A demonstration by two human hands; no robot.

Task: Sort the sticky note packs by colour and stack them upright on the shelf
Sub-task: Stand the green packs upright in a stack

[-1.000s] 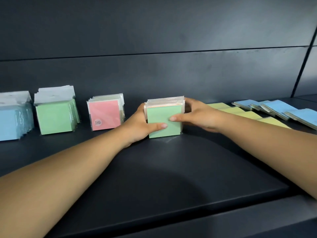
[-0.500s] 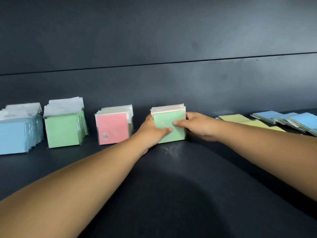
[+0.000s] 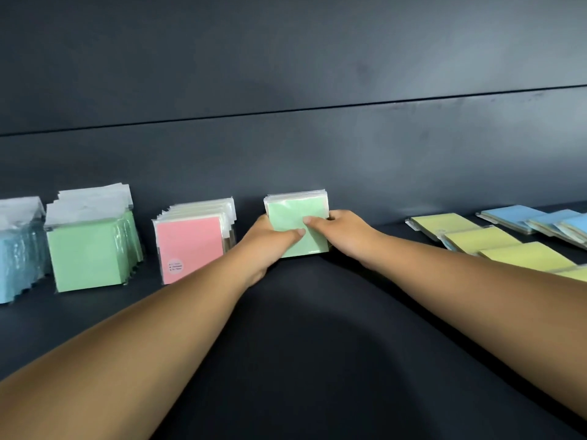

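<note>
Spread across the whole lower view, a dark shelf [image 3: 317,360], backed by a dark panelled wall [image 3: 317,74] with one horizontal seam. Reached in from the near edge, two bare forearms, converging at the back of the shelf. Far left, cut by the frame edge, an upright row of blue packs [image 3: 17,252] in clear wrap. Just beside it, apart by a narrow gap, an upright row of green packs [image 3: 85,255] with white flaps on top. Further right, a shorter upright row fronted by a pink pack [image 3: 190,246] with a small round label low on its face. On the right side, lying flat and overlapped, yellow packs [image 3: 495,246], and behind them, also flat, more blue packs [image 3: 536,219] running off the frame. At centre, against the wall, stood upright on the shelf, the held green stack [image 3: 297,220], well apart from the flat packs. Clasped from both sides: left hand [image 3: 270,242] curled round its left edge with the thumb laid across the front face, right hand [image 3: 341,231] curled round its right edge, thumb likewise on the front.
</note>
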